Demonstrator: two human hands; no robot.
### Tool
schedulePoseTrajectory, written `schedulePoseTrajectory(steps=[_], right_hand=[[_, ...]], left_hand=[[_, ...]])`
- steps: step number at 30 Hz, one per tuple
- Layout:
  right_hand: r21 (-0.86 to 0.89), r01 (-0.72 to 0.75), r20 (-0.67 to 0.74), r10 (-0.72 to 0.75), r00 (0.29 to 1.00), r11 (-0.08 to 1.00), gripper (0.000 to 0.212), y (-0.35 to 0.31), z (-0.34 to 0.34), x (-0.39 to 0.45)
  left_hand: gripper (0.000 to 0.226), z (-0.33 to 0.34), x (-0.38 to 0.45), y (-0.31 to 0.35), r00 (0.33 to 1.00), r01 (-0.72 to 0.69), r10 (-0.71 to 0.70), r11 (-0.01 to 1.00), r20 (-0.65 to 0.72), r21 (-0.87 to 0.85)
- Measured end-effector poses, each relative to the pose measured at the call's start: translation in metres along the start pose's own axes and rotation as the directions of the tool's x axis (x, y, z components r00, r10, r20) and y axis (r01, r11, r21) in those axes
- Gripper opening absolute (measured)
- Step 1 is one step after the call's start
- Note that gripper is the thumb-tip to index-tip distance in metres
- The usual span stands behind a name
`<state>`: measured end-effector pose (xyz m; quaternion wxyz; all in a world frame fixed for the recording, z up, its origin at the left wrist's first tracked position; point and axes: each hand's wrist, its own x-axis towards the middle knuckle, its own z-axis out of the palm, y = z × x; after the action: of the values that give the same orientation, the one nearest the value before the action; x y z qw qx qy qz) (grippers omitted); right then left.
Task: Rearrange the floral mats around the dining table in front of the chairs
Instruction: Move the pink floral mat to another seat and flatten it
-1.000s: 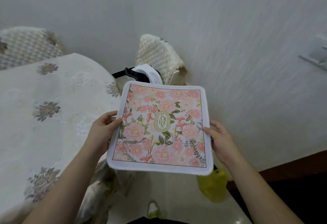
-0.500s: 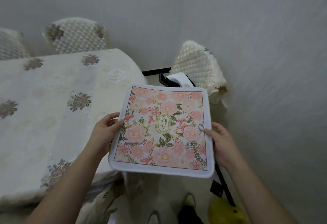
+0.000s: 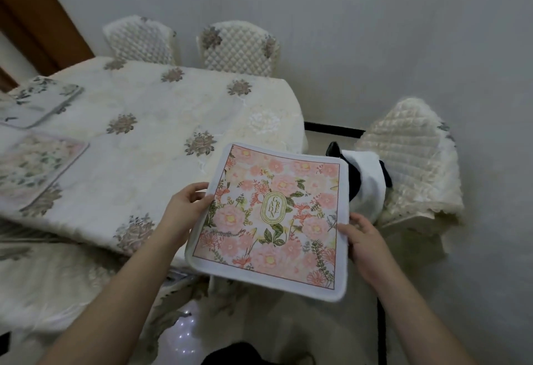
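Note:
I hold a square pink floral mat (image 3: 274, 217) with a white border flat in the air, just off the near right corner of the dining table (image 3: 161, 145). My left hand (image 3: 184, 206) grips its left edge and my right hand (image 3: 363, 237) grips its right edge. Two more floral mats lie on the table at the far left: a pale pink one (image 3: 34, 168) and a grey-green one (image 3: 37, 99) behind it.
The table carries a cream cloth with embroidered flowers. Two quilted chairs (image 3: 239, 47) stand at its far side by the wall. A third quilted chair (image 3: 415, 162) stands at the right end with a black and white item (image 3: 363, 183) on its seat.
The view has swung left, bringing more of the table, two lying mats and a second far chair into sight. Both hands keep the same hold on the pink mat.

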<state>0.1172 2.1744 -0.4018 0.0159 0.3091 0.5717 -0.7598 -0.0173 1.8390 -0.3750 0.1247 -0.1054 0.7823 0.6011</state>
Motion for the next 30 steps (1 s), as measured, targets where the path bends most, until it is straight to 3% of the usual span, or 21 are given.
schedulePoseTrajectory(steps=[12, 19, 30], right_hand=[[-0.181, -0.115, 0.224, 0.155, 0.962, 0.977, 0.023, -0.005, 0.096, 0.064], [-0.321, -0.149, 0.291, 0.247, 0.924, 0.935, 0.026, 0.003, 0.163, 0.084], [-0.382, -0.197, 0.41, 0.357, 0.839, 0.903, 0.03, 0.016, 0.243, 0.108]], left_hand=[[0.019, -0.066, 0.032, -0.011, 0.959, 0.014, 0.017, 0.994, -0.283, 0.109], [0.016, -0.116, 0.07, -0.029, 0.941, 0.065, -0.009, 0.986, -0.339, 0.152], [0.014, -0.182, 0.116, -0.05, 0.902, 0.167, -0.086, 0.973, -0.423, 0.16]])
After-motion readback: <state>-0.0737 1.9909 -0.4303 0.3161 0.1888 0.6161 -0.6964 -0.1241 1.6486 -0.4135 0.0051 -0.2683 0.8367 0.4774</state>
